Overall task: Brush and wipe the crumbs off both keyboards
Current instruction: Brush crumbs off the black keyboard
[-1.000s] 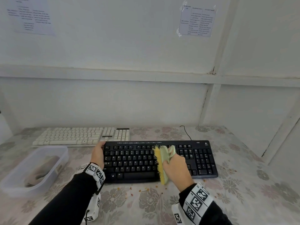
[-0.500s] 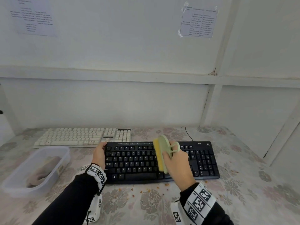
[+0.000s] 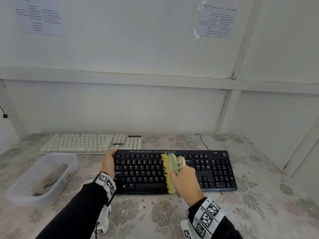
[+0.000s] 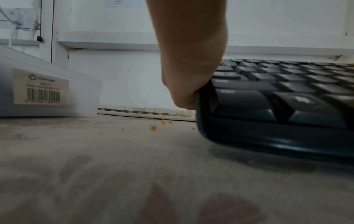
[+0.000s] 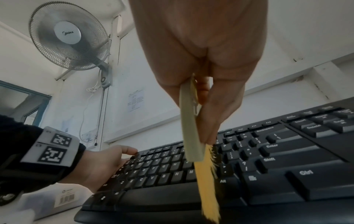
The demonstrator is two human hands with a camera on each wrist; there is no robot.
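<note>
A black keyboard (image 3: 215, 171) (image 4: 277, 97) (image 5: 287, 166) lies near the table's front. My right hand (image 3: 185, 178) (image 5: 201, 53) grips a pale green brush (image 3: 172, 165) (image 5: 189, 128) with yellow bristles (image 3: 167, 176) (image 5: 206, 189); the bristles rest on the keys at the keyboard's middle. My left hand (image 3: 108, 162) (image 4: 189, 63) (image 5: 101, 162) holds the keyboard's left end, thumb on its far corner. A white keyboard (image 3: 89, 143) (image 4: 145, 110) lies behind, to the left. Orange crumbs (image 3: 152, 202) (image 4: 153, 128) dot the tablecloth before the black keyboard.
A clear plastic tub (image 3: 57, 180) (image 4: 38, 84) with a cloth (image 3: 50, 176) inside stands at the left. The black keyboard's cable (image 3: 202, 141) runs to the back wall. A wall fan (image 5: 69, 37) hangs overhead. The floral tablecloth (image 3: 267, 204) reaches right to the wall.
The brush went from the keyboard's front edge up to its top rows, then came back down onto the middle keys. My left hand stayed on the left end.
</note>
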